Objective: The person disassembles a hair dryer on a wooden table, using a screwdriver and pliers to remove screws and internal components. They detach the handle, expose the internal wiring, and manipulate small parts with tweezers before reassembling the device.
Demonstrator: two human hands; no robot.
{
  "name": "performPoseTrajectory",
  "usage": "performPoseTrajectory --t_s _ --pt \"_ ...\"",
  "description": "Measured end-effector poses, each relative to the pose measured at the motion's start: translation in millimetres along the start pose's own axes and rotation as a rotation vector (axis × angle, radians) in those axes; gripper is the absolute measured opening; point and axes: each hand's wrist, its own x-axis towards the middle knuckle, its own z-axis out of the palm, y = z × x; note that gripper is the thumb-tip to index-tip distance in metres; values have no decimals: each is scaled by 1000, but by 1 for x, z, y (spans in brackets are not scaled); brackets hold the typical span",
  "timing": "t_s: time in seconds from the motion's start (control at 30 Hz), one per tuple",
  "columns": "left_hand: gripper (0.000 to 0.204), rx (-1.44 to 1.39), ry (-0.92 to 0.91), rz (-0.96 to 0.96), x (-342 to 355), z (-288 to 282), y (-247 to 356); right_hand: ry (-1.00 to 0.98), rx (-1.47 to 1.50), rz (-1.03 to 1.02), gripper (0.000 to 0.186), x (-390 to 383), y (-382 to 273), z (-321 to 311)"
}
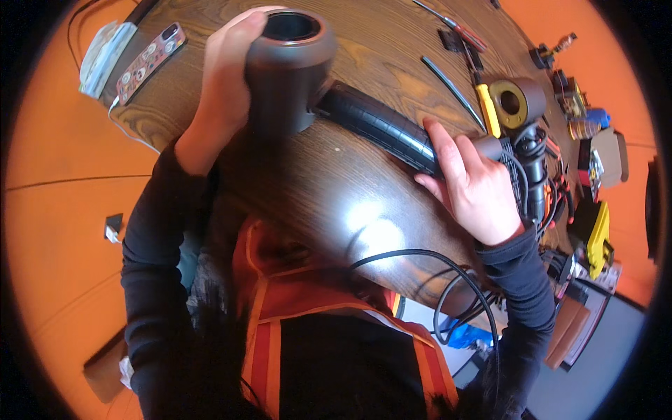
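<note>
A dark grey hair dryer (290,66) lies across the round wooden table (329,189), its hollow head toward the top and its ribbed handle (381,126) running to the right. My left hand (227,77) wraps around the head from the left side. My right hand (472,182) grips the far end of the handle, where the black cord (448,280) leaves it. A second hair dryer (521,112) with a gold-rimmed ring head stands just right of my right hand.
A phone in a patterned case (150,59) and a folded pale cloth (105,56) lie at the table's upper left. Screwdrivers (483,98), a black rod (451,87), small parts and wires (560,203) crowd the right side. A yellow tool (598,238) lies lower right. The floor is orange.
</note>
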Motion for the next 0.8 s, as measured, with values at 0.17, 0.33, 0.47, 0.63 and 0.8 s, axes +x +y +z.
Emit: performPoseTrajectory --t_s 0.17,0.33,0.47,0.63,0.8 --pt "47 314 -11 169 17 -30 -23 29 63 -46 57 7 8 4" --pt "49 355 58 240 18 -38 -40 -92 110 56 58 2 2 -3" --pt "41 523 495 467 -1 -34 -39 -64 54 149 60 -3 -20 0" --pt "28 168 -61 -269 -85 25 -39 -92 201 211 58 -1 -35 0" --pt "35 -493 239 -491 -64 48 -61 -98 239 220 62 1 -57 0"
